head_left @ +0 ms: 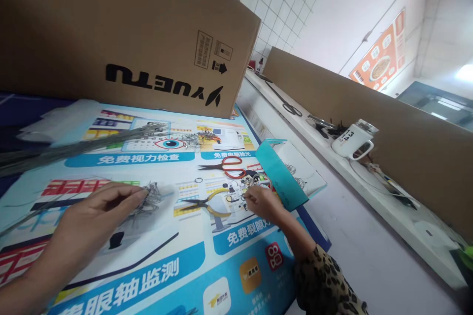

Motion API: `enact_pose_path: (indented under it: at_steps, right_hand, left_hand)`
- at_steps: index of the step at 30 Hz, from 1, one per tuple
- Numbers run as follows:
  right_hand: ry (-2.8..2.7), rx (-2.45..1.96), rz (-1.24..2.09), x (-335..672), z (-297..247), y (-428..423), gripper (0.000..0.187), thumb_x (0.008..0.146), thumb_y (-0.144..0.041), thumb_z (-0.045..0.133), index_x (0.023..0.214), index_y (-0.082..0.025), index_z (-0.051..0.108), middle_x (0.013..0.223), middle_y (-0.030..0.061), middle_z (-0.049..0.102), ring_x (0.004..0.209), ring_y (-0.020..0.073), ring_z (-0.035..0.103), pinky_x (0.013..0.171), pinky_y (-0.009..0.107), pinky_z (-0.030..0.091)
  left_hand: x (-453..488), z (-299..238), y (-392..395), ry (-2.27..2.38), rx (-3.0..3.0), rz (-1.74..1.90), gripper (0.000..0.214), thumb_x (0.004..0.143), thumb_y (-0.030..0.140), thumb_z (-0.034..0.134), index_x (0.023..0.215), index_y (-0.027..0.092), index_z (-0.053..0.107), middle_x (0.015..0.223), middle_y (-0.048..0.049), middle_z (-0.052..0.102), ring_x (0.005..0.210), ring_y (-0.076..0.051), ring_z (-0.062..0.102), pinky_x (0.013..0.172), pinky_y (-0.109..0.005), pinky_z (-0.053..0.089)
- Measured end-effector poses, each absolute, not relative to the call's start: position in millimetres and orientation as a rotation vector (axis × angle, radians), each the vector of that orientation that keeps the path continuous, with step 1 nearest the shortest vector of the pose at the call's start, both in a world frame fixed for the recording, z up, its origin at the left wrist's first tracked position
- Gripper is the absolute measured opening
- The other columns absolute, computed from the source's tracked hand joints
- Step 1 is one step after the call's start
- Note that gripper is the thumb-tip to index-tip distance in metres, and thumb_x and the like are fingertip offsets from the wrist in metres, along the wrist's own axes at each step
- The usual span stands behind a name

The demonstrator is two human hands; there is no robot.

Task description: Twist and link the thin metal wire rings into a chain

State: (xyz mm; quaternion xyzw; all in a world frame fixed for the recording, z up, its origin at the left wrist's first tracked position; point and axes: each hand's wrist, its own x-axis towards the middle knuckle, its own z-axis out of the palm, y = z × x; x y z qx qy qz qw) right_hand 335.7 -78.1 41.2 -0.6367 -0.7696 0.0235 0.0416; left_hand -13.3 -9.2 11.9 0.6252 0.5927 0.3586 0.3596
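My left hand is closed, with thumb and fingertips pinched on a small tangle of thin grey wire above the printed sheet. My right hand is curled shut near the teal box; whatever its fingertips hold is hidden. Just behind it lies a clear ring, partly covered by the hand. Between the hands, yellow-handled pliers lie on the sheet, with orange-handled scissors behind them. A bundle of long grey wires stretches in from the left. More twisted wire pieces sit at its far end.
A large cardboard box stands along the back. To the right, an open teal box contains wire pieces. A ledge beyond carries a white mug and dark scissors. The printed sheet covers the table.
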Motion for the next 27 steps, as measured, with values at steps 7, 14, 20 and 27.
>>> enact_pose_path:
  at_steps: [7, 14, 20, 27]
  right_hand:
    - [-2.111, -2.192, 0.139, 400.3, 50.2, -48.2, 0.021, 0.091, -0.026, 0.051, 0.105, -0.013, 0.058, 0.097, 0.0056, 0.062, 0.083, 0.0169, 0.06, 0.073, 0.031, 0.05]
    - [-2.134, -2.282, 0.291, 399.3, 34.9, -23.1, 0.03, 0.091, -0.031, 0.054, 0.117, -0.016, 0.054, 0.117, 0.0081, 0.056, 0.098, 0.0207, 0.058, 0.082, 0.04, 0.051]
    - [-2.163, -2.358, 0.362, 397.1, 25.1, -12.5, 0.03, 0.091, -0.031, 0.054, 0.117, -0.016, 0.054, 0.117, 0.0082, 0.056, 0.098, 0.0206, 0.058, 0.082, 0.04, 0.051]
    - [-2.093, -2.344, 0.433, 405.5, 27.5, -10.1, 0.03, 0.091, -0.031, 0.054, 0.116, -0.016, 0.054, 0.117, 0.0077, 0.056, 0.098, 0.0213, 0.058, 0.082, 0.04, 0.051]
  left_hand:
    - [-13.6, 14.0, -10.5, 1.519, 1.588, 0.918, 0.031, 0.073, 0.053, 0.059, 0.088, 0.027, 0.065, 0.1, 0.0023, 0.064, 0.091, -0.021, 0.058, 0.077, -0.026, 0.041]
    - [-15.2, 9.4, -8.1, 1.518, 1.584, 0.916, 0.03, 0.072, 0.053, 0.059, 0.088, 0.028, 0.065, 0.101, 0.0029, 0.064, 0.094, -0.022, 0.058, 0.078, -0.027, 0.04]
    - [-13.9, 10.5, -8.2, 1.526, 1.58, 0.933, 0.03, 0.071, 0.054, 0.06, 0.086, 0.028, 0.065, 0.099, 0.0031, 0.064, 0.091, -0.022, 0.058, 0.078, -0.028, 0.041]
    - [-15.0, 10.0, -8.0, 1.536, 1.592, 0.926, 0.03, 0.072, 0.053, 0.059, 0.088, 0.028, 0.066, 0.101, 0.0032, 0.065, 0.092, -0.022, 0.059, 0.077, -0.027, 0.041]
